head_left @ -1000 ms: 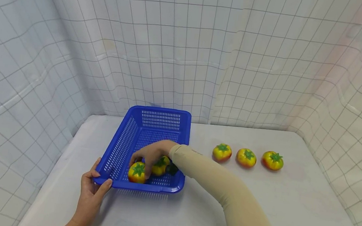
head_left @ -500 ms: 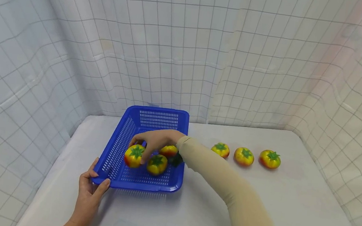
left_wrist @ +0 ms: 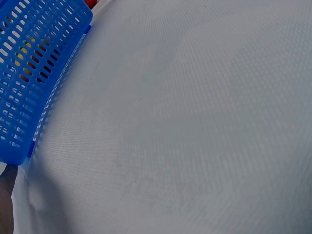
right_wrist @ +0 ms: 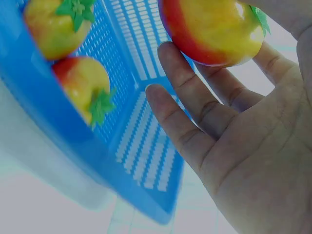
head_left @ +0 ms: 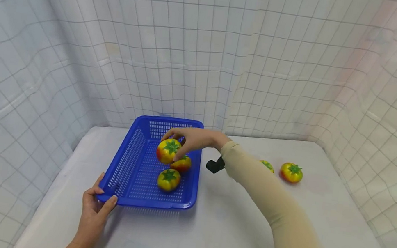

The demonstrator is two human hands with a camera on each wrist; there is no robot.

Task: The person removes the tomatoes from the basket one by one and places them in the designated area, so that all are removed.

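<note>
Right hand (head_left: 196,139) grips a tomato (head_left: 167,151) above the basket (head_left: 134,165); left hand (head_left: 96,204) clamps the rim, best held firm against tipping.

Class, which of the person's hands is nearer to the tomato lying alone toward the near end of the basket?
Right. The right hand hovers just beyond that tomato; the left hand grips the basket corner, farther off.
</note>
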